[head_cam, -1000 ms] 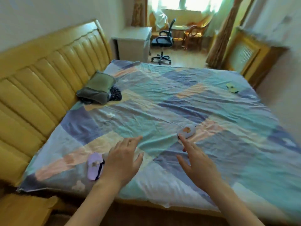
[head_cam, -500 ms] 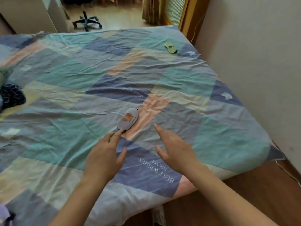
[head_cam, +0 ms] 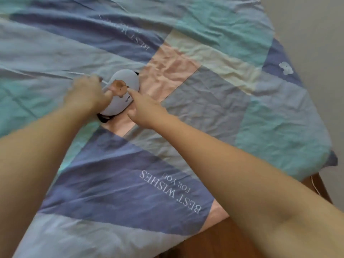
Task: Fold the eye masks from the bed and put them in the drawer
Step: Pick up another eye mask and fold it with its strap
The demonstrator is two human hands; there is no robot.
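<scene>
A pale grey eye mask [head_cam: 125,81] with a small brown animal print and a black strap lies on the patchwork bedspread [head_cam: 214,101], on a pink patch. My left hand [head_cam: 87,94] rests on the mask's left side, fingers curled over its edge and the thumb touching the print. My right hand [head_cam: 147,108] meets the mask from the right, forefinger stretched onto its lower part. The black strap sticks out below the mask, between my wrists. No drawer is in view.
The bedspread hangs over the bed's near edge, with "BEST WISHES FOR YOU" printed on a blue patch [head_cam: 167,190]. Brown wooden floor [head_cam: 232,243] shows below the near corner. A plain wall [head_cam: 316,43] runs along the bed's right side.
The view has swung right and down, closing in on the grey mask. Both hands have gone forward from hovering over the bedspread and now touch the mask.
</scene>
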